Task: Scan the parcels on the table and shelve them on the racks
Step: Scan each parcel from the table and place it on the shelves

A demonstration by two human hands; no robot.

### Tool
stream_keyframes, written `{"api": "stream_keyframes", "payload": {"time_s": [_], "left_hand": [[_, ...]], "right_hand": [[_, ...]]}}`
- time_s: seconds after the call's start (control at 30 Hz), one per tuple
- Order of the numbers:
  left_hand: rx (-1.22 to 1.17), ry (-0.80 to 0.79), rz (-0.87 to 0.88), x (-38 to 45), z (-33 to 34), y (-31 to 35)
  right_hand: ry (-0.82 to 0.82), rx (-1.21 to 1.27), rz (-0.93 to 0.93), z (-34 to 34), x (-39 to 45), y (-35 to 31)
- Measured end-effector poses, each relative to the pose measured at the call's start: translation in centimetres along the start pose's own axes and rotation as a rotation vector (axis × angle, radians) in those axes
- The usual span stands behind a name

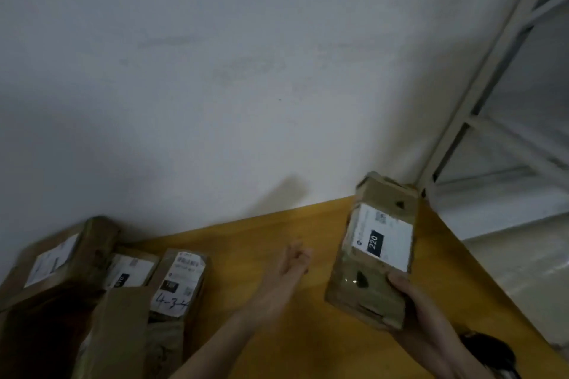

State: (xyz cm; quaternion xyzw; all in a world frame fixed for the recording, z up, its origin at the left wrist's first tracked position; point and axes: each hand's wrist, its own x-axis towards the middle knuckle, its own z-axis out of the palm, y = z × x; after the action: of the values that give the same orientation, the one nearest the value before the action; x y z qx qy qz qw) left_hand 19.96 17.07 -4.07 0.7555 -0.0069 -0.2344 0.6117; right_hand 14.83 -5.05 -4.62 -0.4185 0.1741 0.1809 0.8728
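Right hand (412,301) grips parcel (374,251); left hand (295,258) blurred, loosely curled, empty

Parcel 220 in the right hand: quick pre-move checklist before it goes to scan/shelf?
1. Grip: right hand holds parcel 220 at its near end only: ok, though one-handed.
2. Label facing up, "220" readable: ok.
3. Left hand free, fingers loosely curled above the table: ok.
4. Scanner in view: cannot tell.
5. Rack at right, open shelf space visible: ok.
6. Other parcels clear of the path: ok.
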Motion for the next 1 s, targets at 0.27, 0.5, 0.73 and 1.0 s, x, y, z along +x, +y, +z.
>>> {"api": "stream_keyframes", "payload": {"time_s": [0.27, 0.5, 0.73, 1.0], "left_hand": [[-0.033, -0.09, 0.141, -2.4, 9.9, 1.0], [0.082, 0.15, 0.297, -5.2, 15.1, 1.8], [0.164, 0.329, 0.274, -8.1, 18.0, -2.6], [0.245, 0.486, 0.223, -12.3, 19.0, -6.5]], "right_hand": [[-0.104, 0.062, 0.06, -6.3, -4.8, -1.4], [0.317, -0.491, 0.063, -18.5, -8.3, -3.0], [0.474, -1.179, 0.336, -27.4, -7.0, -2.2], [0.347, -1.163, 0.351, -29.4, -4.4, 0.7]]}}
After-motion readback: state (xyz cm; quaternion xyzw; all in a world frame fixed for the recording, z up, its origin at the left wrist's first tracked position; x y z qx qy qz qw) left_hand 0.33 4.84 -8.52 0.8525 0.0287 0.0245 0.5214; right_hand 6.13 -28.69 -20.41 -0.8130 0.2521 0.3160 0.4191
